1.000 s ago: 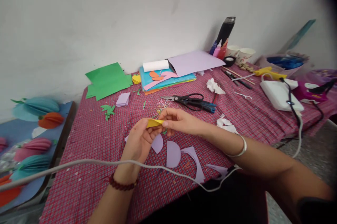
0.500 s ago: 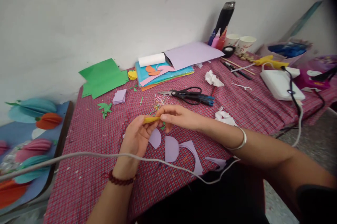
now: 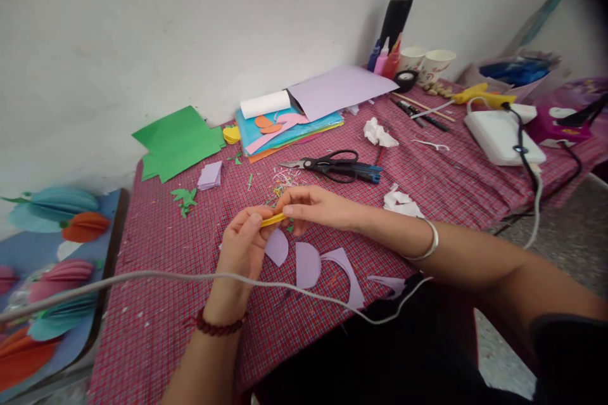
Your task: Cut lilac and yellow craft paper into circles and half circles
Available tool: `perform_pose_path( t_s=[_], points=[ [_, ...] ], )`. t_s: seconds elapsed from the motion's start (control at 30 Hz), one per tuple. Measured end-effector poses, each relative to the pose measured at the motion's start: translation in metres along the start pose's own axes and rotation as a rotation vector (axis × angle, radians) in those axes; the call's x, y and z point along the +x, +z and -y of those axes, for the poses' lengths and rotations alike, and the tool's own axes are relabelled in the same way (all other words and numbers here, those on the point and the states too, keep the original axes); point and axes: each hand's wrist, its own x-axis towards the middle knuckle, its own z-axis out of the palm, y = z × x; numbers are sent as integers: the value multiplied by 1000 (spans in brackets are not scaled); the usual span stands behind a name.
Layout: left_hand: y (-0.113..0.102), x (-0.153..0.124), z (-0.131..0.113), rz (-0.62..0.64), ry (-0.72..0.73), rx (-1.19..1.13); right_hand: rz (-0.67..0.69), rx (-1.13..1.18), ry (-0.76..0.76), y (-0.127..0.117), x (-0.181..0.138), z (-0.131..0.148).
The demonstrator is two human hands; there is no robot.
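Note:
A small yellow paper piece [image 3: 272,220], seen nearly edge-on, is held between both hands above the checked cloth. My left hand [image 3: 243,241] pinches its left end between thumb and fingers. At its right end, my right hand [image 3: 311,207] grips it with the thumb on top and the fingers curled below. Just under the hands lie purple paper half-rounds [image 3: 308,265], one partly hidden by my left hand. Purple offcuts [image 3: 349,275] lie to the right of them. Black-handled scissors [image 3: 330,166] rest beyond my right hand, beside a heap of tiny paper scraps [image 3: 284,182].
Green paper sheets [image 3: 178,142], small purple squares [image 3: 209,175] and green scraps [image 3: 184,201] lie at left. A white cable [image 3: 304,294] crosses in front of my left wrist. Crumpled tissue [image 3: 379,132], a yellow glue gun [image 3: 484,97] and a white box [image 3: 503,135] are at right.
The yellow paper has tilted, so its layered edge shows more, and my left fingers have closed further over it. The whole view has shifted slightly.

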Motion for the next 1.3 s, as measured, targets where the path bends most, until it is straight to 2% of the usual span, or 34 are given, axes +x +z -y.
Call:
perform_pose_path(
  t_s=[0.27,0.47,0.53,0.7,0.8,0.9,1.07,1.17,1.3],
  points=[
    [0,0,4,-27,-60,79,-39,-48,-27,2,1,-6],
    [-2,-1,8,-103,-97,148,-105,-280,-140,4,2,-11],
    [-2,-1,9,-88,-111,166,-131,-222,-123,3,4,-13],
    [0,-1,12,-51,-112,99,-236,273,52,1,7,-17],
    [0,1,11,-67,-119,41,-245,433,117,-2,7,-19],
    [-2,4,7,-112,-111,-7,-223,427,136,-6,7,-19],
    [-6,6,2,-186,-67,6,-122,228,129,-11,6,-15],
    [-5,4,3,-181,-18,77,-82,157,109,-11,6,-14],
    [-4,3,6,-137,-1,192,-85,180,85,-6,6,-17]
  ],
)
